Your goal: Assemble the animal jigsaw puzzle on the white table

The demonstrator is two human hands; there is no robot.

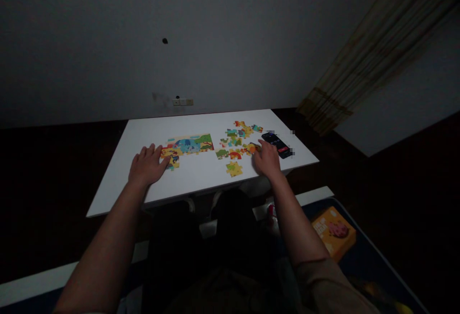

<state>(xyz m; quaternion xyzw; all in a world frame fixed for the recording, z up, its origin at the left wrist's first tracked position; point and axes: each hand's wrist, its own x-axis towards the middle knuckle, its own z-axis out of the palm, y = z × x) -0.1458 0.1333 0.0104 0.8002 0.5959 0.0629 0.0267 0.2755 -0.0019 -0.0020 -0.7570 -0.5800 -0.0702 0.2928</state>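
Two hands of mine reach out over a white table [118,180], well apart, with the puzzle spread between and under them. My left hand [147,165] lies open and palm-down left of centre, its thumb side right up against the left end of a joined jigsaw section [189,145], a wide strip of blue, green and red picture. A few more pieces [171,159] sit just below that end, near my thumb.

My right hand [266,158] is right of centre, fingers bent downward at the edge of a scatter of loose jigsaw pieces [237,139]. Its fingertips [260,144] are on or just beside an orange piece [250,148] – whether they grip it, I cannot tell. One yellow-green piece [234,169] lies apart, below the scatter.

A black smartphone [277,145] lies just beside my right hand, its screen lit. Beyond the table, a wall switch plate [183,102] sits low on the wall at upper centre, and a curtain [373,50] hangs at upper right. At lower right, an orange box [334,232] rests on a dark blue surface [362,218], below the beige sleeve [323,290] on my right arm.
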